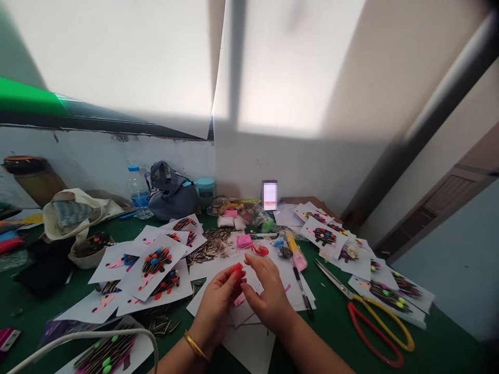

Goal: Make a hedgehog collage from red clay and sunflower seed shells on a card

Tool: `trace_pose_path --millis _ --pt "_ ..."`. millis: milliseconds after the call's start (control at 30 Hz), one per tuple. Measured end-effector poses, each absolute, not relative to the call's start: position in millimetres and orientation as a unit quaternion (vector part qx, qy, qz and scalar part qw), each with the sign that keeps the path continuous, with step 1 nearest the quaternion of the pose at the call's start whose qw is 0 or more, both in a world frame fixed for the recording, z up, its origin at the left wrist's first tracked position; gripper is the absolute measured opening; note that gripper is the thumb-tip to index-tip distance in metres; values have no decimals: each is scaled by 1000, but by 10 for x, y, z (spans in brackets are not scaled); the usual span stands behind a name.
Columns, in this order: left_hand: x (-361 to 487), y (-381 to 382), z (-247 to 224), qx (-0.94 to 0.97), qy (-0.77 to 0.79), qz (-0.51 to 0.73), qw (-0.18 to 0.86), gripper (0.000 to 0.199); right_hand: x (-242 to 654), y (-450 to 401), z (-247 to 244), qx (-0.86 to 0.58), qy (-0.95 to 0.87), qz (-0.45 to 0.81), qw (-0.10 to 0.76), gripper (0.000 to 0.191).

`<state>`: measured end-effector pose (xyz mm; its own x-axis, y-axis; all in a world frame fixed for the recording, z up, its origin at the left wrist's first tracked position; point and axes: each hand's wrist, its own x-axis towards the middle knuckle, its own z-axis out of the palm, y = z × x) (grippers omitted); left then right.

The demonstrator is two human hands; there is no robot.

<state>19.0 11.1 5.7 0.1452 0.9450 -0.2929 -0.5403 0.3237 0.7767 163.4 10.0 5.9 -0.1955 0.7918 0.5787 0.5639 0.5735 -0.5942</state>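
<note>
Between the thumb and fingers of my left hand (220,298) is a small lump of red modelling clay (236,268). My right hand (268,296) is just to its right, fingers curved and thumb apart, with nothing visible in it. Both hands are above white paper sheets (249,343), which they partly cover; a bit of pink shows on the paper between them. Beyond the fingers lie a larger red clay piece in clear wrap (260,249) and a pink clay block (244,241).
Scissors (351,296) with red and yellow handles and a black pen (303,291) lie at right. Hedgehog pictures made with seeds (156,262) spread left, more (323,235) right. Sunflower seeds (210,244) are piled mid-table. A phone (269,195) stands at the back; a white cable (97,333) crosses front left.
</note>
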Motion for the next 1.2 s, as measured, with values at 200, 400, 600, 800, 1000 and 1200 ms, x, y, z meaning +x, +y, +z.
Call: trace_pose_path --millis 200,400,600,800,1000,1200 --pt "202 61 92 279 382 479 739 29 1706 227 -7 -382 -779 206 453 36" --pt "187 75 83 278 422 464 727 31 1704 195 37 -397 -756 171 491 14" --pt "198 55 98 225 387 499 742 29 1740 214 11 -406 -755 148 493 27" --pt "166 95 125 156 299 495 801 59 1550 96 30 -327 -873 75 353 71" --pt "241 16 123 215 256 471 816 40 1506 14 39 -313 -865 77 385 72" --pt "219 -9 241 228 266 441 826 39 1586 97 5 -381 -833 41 398 72"
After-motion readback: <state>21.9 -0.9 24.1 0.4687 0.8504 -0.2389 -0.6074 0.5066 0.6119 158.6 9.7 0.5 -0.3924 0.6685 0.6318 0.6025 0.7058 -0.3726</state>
